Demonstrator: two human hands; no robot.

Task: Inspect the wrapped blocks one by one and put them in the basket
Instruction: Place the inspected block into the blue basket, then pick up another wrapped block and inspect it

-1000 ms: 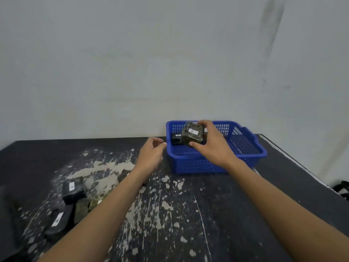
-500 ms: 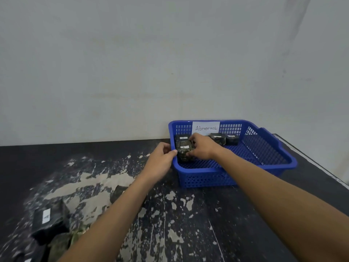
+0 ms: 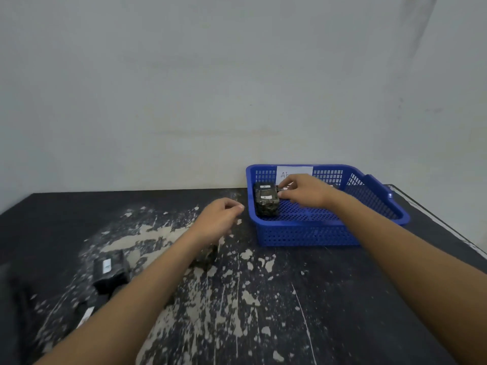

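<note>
Although the right hand (image 3: 303, 192) was reached into the blue basket (image 3: 326, 234), it could not be told whether anything was held. Its bent fingers (image 3: 287, 197) were seen just beside the wrapped block (image 3: 266, 204), which stood at the left end of the basket floor, near the wall. The left hand (image 3: 221, 219) hovered over the worktop (image 3: 263, 299) just beside the basket, loosely curled and with nothing in it. If the wrapping was caught by a finger when the right hand was drawn out, the block could probably be tipped or dragged along. Since the basket was braced by neither hand, it could be shifted by a knock on its rim. 2 dark blocks (image 3: 109, 270) lay far left on the worktop, and 1 more (image 3: 208, 255) seemed half hidden under the left forearm. That one could easily be overlooked or swept aside.
</note>
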